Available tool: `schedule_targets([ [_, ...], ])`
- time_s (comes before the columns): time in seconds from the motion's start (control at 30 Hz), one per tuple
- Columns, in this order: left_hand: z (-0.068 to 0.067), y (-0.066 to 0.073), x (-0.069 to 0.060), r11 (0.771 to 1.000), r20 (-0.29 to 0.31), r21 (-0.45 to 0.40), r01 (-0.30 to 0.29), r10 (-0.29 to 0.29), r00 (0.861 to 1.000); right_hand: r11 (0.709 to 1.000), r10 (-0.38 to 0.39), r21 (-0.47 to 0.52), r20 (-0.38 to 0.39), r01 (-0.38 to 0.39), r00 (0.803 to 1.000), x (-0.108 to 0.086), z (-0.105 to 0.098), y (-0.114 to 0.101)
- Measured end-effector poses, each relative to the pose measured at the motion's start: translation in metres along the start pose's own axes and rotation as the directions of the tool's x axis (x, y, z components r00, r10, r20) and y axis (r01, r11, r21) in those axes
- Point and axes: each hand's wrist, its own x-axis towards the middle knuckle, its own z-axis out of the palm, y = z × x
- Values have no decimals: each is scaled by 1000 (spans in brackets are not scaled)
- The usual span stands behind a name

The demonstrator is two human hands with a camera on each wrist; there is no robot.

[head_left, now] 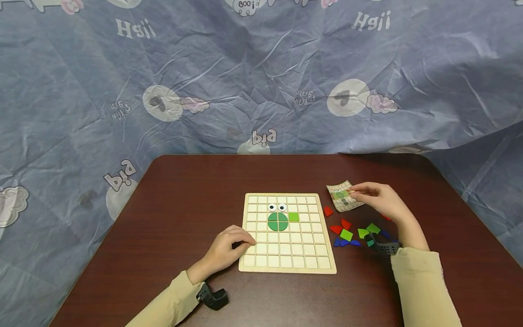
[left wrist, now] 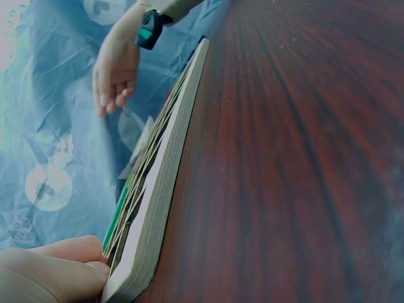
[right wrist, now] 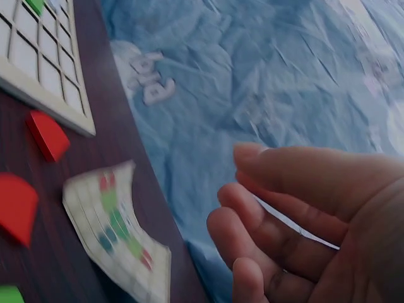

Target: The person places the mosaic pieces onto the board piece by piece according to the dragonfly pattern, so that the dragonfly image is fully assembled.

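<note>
My left hand (head_left: 230,245) rests with its fingertips on the left edge of a wooden grid board (head_left: 309,262); the left wrist view shows the fingers at the board's rim (left wrist: 158,221). The board holds two eye pieces (head_left: 282,207), dark green quarter-circles (head_left: 273,225) forming a disc, and a light green square (head_left: 293,216). My right hand (head_left: 380,197) is over the right side of a curled pattern card (head_left: 339,202). In the right wrist view, its fingers (right wrist: 230,230) are loosely bent and apart from the card (right wrist: 101,214), with nothing visible between them.
Right of the board lie loose red pieces (head_left: 346,224), light green pieces (head_left: 346,235) and blue pieces (head_left: 345,243). More pieces are partly hidden beneath the right wrist's black strap (head_left: 384,246). A printed blue cloth (head_left: 261,91) hangs behind the dark brown table (head_left: 184,195).
</note>
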Motion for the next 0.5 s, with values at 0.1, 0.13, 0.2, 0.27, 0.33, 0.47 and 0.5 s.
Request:
schedule_targets([
  [0.1, 1, 0, 0, 1000, 2, 2, -3, 3, 1000, 999, 32, -10, -30, -32, 999, -6, -11, 8],
  [0.13, 1, 0, 0, 1000, 4, 3, -3, 3, 1000, 999, 47, -10, -39, -47, 998, -8, -14, 11],
  [0.2, 1, -1, 0, 1000, 6, 4, -3, 3, 1000, 997, 77, 2, -51, -77, 996, -11, -19, 17],
  [0.27, 1, 0, 0, 1000, 9, 4, 1, -1, 1000, 994, 105, 17, -56, -104, 993, -14, -23, 24],
  [0.33, 0, 0, 0, 1000, 11, 5, 6, -6, 1000, 991, 132, 30, -57, -130, 990, -16, -27, 31],
  [0.47, 0, 0, 0, 1000, 12, 3, 13, -13, 1000, 983, 179, 50, -44, -177, 983, -20, -31, 45],
  [0.5, 0, 0, 0, 1000, 13, 3, 14, -14, 1000, 981, 191, 54, -39, -189, 981, -20, -32, 48],
])
